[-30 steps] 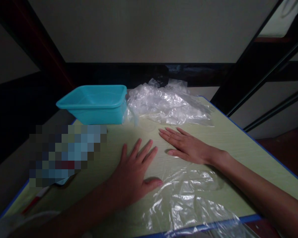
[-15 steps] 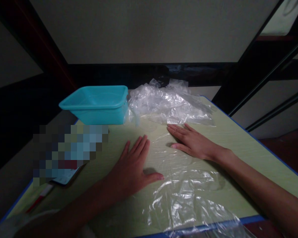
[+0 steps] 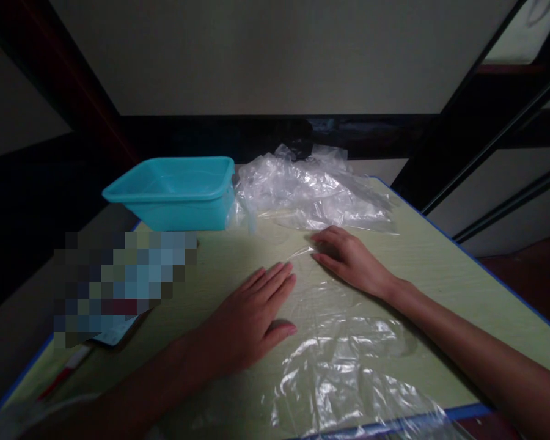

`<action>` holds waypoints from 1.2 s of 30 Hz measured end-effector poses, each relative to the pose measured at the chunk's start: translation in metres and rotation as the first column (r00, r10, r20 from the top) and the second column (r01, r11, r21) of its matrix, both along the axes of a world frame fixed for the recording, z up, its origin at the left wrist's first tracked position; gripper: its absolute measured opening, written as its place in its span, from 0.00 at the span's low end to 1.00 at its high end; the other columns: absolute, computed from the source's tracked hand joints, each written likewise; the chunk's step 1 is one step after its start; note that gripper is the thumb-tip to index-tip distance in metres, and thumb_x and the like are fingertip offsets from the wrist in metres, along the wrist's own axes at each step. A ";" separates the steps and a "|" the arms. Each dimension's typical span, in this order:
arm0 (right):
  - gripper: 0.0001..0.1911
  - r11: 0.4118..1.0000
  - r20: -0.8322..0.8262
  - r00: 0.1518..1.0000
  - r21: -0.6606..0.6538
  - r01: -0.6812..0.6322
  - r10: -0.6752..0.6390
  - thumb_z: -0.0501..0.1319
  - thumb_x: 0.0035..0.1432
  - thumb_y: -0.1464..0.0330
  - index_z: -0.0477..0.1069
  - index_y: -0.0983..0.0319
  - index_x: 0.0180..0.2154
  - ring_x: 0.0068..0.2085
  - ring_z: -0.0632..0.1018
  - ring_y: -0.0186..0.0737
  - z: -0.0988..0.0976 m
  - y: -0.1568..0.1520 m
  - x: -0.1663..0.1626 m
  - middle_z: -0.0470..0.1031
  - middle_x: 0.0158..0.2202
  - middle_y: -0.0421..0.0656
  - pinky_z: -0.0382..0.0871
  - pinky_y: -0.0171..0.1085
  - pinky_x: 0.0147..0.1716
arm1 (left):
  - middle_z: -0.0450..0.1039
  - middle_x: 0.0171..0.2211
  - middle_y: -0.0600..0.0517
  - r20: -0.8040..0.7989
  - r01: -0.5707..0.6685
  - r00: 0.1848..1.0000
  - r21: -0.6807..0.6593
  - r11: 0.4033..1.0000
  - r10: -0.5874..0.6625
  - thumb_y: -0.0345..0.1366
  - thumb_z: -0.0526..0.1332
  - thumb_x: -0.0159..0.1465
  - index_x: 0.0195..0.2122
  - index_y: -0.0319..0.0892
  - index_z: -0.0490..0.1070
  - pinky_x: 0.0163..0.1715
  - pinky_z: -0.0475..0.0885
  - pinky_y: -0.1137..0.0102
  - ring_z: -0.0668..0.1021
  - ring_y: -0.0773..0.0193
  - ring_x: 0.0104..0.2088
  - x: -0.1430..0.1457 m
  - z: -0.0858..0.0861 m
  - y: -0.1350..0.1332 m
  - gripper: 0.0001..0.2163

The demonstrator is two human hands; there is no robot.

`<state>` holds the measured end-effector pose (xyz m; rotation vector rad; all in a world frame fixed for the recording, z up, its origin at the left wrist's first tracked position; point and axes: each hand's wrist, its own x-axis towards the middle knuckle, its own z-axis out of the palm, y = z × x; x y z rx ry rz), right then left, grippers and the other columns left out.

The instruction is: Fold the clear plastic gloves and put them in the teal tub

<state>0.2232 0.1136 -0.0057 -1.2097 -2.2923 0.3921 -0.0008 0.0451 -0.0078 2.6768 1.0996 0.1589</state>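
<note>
A clear plastic bag lies spread and wrinkled on the table, its near end hanging over the front edge. Flat on the left part of the plastic rests my left hand, fingers stretched out and thumb apart. My right hand is at the far end of the bag, fingers bent and thumb held away from them. A small raised fold of plastic shows just left of its thumb. I see nothing held in either hand. Beyond my right hand is a crumpled heap of clear plastic bags.
A turquoise plastic basin stands at the table's back left. In front of it lies a flat object, mostly blurred out, with a red and white pen-like item nearby. The pale yellow-green table has a blue edge.
My left hand has slid slightly right, its fingers closer together. My right hand has gone from flat to bent fingers, and a fold of plastic now rises beside it.
</note>
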 end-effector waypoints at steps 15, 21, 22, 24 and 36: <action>0.06 0.979 -0.295 0.954 -0.205 -0.014 -0.048 0.56 0.52 0.66 0.59 0.60 0.28 0.25 0.67 0.34 -0.008 0.005 -0.007 0.65 0.24 0.37 0.63 0.34 0.25 | 0.47 0.65 0.41 0.011 0.021 1.000 0.021 1.000 -0.021 0.42 0.52 0.66 0.61 0.34 0.51 0.61 0.51 0.58 0.50 0.56 0.64 0.002 0.000 0.000 0.26; 0.10 0.968 -0.417 0.899 -0.249 0.033 -0.138 0.61 0.47 0.65 0.61 0.61 0.31 0.22 0.69 0.33 -0.006 0.009 -0.005 0.67 0.21 0.36 0.64 0.34 0.22 | 0.47 0.65 0.41 0.002 0.015 1.000 0.013 1.000 -0.015 0.42 0.53 0.65 0.62 0.35 0.51 0.61 0.51 0.56 0.50 0.56 0.64 0.003 0.002 -0.001 0.26; 0.11 0.967 -0.425 0.893 -0.252 0.042 -0.149 0.61 0.46 0.65 0.62 0.61 0.31 0.22 0.69 0.33 -0.005 0.010 -0.005 0.68 0.20 0.36 0.64 0.34 0.22 | 0.47 0.65 0.42 0.004 0.010 1.000 0.011 1.000 -0.010 0.42 0.53 0.65 0.62 0.36 0.51 0.61 0.51 0.56 0.50 0.56 0.64 0.003 0.002 -0.001 0.26; 0.11 0.965 -0.436 0.884 -0.253 0.062 -0.171 0.62 0.46 0.65 0.63 0.61 0.30 0.22 0.70 0.33 -0.005 0.011 -0.004 0.69 0.20 0.36 0.64 0.34 0.23 | 0.46 0.65 0.42 -0.010 -0.002 1.000 0.006 1.000 0.002 0.43 0.52 0.65 0.62 0.37 0.51 0.61 0.50 0.56 0.50 0.55 0.64 0.003 0.001 0.000 0.26; 0.06 0.956 -0.484 0.828 -0.205 0.208 -0.284 0.62 0.44 0.68 0.66 0.61 0.27 0.26 0.75 0.39 -0.001 0.021 0.009 0.73 0.22 0.40 0.68 0.41 0.30 | 0.44 0.65 0.42 -0.050 -0.139 0.989 0.010 0.990 0.140 0.45 0.51 0.66 0.63 0.38 0.50 0.60 0.50 0.51 0.49 0.53 0.65 0.000 0.003 0.002 0.27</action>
